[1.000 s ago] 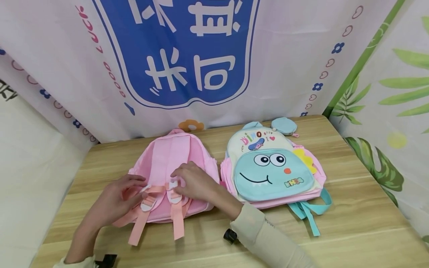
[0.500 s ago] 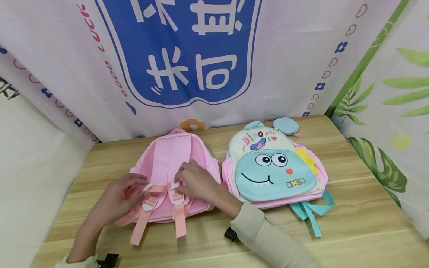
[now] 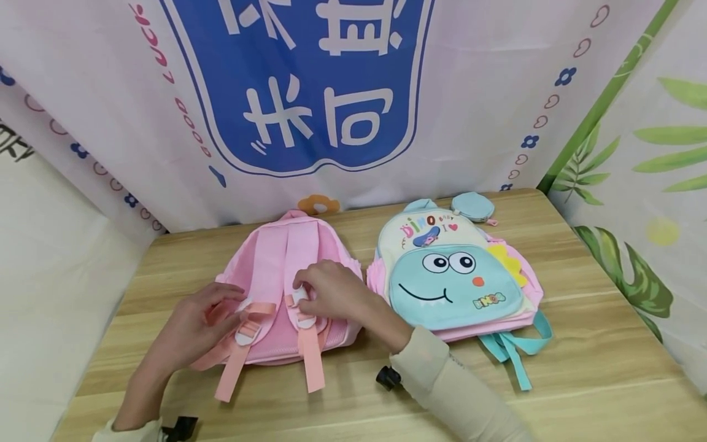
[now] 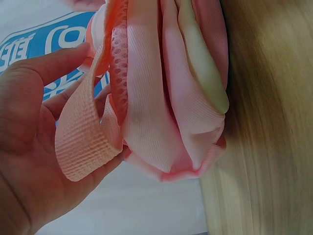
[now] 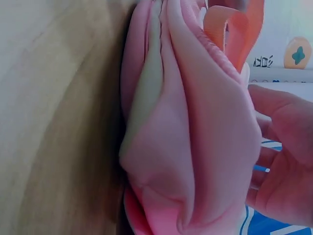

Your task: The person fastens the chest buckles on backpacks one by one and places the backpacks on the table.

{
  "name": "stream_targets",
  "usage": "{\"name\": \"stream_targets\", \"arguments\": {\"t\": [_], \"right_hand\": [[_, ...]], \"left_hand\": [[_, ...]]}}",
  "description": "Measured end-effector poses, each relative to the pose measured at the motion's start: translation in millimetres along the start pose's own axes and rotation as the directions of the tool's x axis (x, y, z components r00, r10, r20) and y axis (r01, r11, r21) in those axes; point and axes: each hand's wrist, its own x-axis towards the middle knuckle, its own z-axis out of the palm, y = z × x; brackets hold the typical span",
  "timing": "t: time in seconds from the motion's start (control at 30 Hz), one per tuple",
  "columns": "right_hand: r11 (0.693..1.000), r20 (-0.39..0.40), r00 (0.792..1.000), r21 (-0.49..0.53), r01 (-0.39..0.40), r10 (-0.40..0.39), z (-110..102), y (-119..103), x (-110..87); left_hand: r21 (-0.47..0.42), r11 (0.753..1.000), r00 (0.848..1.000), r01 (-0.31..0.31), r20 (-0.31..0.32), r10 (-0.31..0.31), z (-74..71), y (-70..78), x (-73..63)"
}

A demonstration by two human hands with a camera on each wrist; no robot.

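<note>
A pink backpack [image 3: 301, 245] lies with its shoulder straps facing up. My left hand [image 3: 190, 325] pinches a white buckle part by the left shoulder strap, where a peach webbing piece [image 3: 262, 309] sticks out. My right hand [image 3: 338, 291] pinches another white buckle piece [image 3: 299, 295] on the right shoulder strap; a gap separates the two. White strap adjusters [image 3: 247, 332] sit lower, with peach strap ends [image 3: 313, 368] hanging to the table. In the left wrist view a peach webbing loop [image 4: 80, 132] crosses my palm. The bag's side hides my right fingertips in the right wrist view.
A second backpack [image 3: 453, 288], blue and cream with a dinosaur face, lies close on the right. Its teal straps [image 3: 516, 344] spread onto the wooden table [image 3: 596, 368], and a round blue pouch [image 3: 472, 207] lies behind it. A printed cloth [image 3: 469, 92] hangs at the back.
My right hand has moved right with its buckle piece and the right shoulder strap. The peach webbing that spanned the two straps has come apart. My left hand has barely moved.
</note>
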Motion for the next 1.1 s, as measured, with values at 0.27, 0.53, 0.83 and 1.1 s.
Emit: {"name": "stream_targets", "arguments": {"t": [0.27,0.53,0.83,1.1], "right_hand": [[0.991,0.030,0.999,0.129,0.024,-0.028,13.4,0.0,6.0],[0.989,-0.050,0.999,0.145,0.013,-0.006,29.8,-1.6,9.6],[0.988,-0.095,0.994,0.140,0.068,-0.055,31.9,-2.0,8.7],[0.990,-0.064,0.995,0.114,0.079,-0.072,9.1,-8.0,1.0]], "left_hand": [[-0.017,1.000,1.000,-0.019,-0.017,0.019,1.5,0.3,0.7],[-0.034,0.999,0.999,-0.002,-0.047,0.000,3.8,1.9,1.3],[-0.100,0.994,0.995,0.052,-0.078,-0.060,5.1,7.4,0.6],[-0.198,0.971,0.985,0.134,-0.080,-0.152,4.6,13.4,1.8]]}}
